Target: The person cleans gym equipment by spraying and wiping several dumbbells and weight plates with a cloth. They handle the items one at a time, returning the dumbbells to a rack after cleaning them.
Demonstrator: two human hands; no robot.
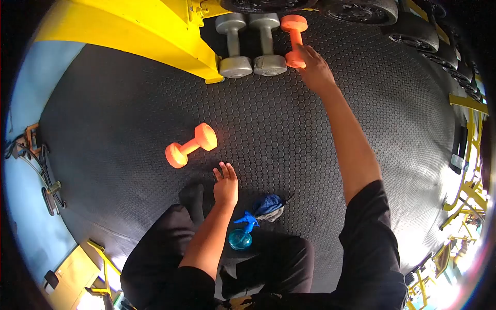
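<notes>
An orange dumbbell (294, 39) stands in line beside two grey dumbbells (233, 44) (266, 44) at the top. My right hand (315, 68) reaches to its near end, with the fingers touching it; whether they close round it is partly hidden. A second orange dumbbell (191, 145) lies tilted on the black mat left of centre. Below and right of it, my left hand (226, 183) hovers with its fingers apart and nothing in them. A blue spray bottle (241, 238) and a blue and grey cloth (269, 207) are near my knees.
A yellow metal frame (134, 31) crosses the upper left, its foot next to the grey dumbbells. Black weights (361, 10) line the upper right. Yellow gym equipment (470, 150) stands at the far right. Cables hang by the blue wall (31, 93) at left.
</notes>
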